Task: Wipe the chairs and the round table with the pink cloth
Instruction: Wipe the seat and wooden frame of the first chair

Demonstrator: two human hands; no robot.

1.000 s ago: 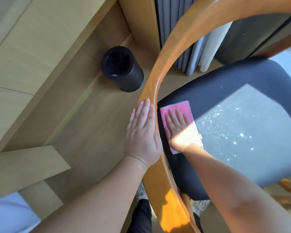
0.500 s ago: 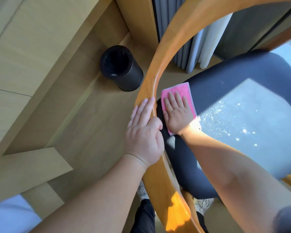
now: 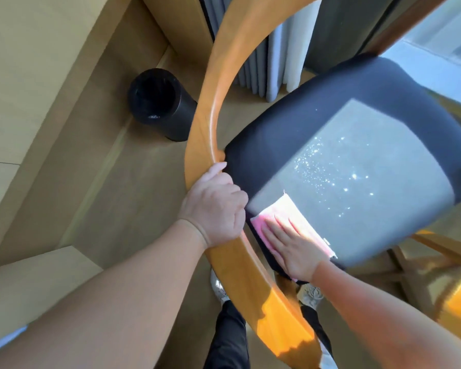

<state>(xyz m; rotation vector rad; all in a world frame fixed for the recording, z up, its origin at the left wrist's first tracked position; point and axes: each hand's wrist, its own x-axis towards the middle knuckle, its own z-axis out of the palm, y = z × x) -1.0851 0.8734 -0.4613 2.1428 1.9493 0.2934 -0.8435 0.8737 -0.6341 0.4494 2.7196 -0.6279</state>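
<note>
A chair with a curved orange wooden back rail (image 3: 213, 107) and a dark padded seat (image 3: 357, 145) fills the middle and right of the head view. My left hand (image 3: 213, 206) grips the back rail, fingers curled over its inner edge. My right hand (image 3: 293, 246) lies flat with straight fingers on the pink cloth (image 3: 290, 211), pressing it onto the near left part of the seat. Sunlight washes out much of the cloth and the seat's centre. The round table is not in view.
A black cylindrical bin (image 3: 160, 102) stands on the wooden floor left of the chair. Grey and white curtains (image 3: 274, 54) hang behind it. Light wooden panels (image 3: 37, 75) rise at the left. My shoes (image 3: 310, 292) show under the rail.
My right hand slid the cloth back toward me along the seat. My left hand went from lying flat on the rail to gripping it. The view shifted.
</note>
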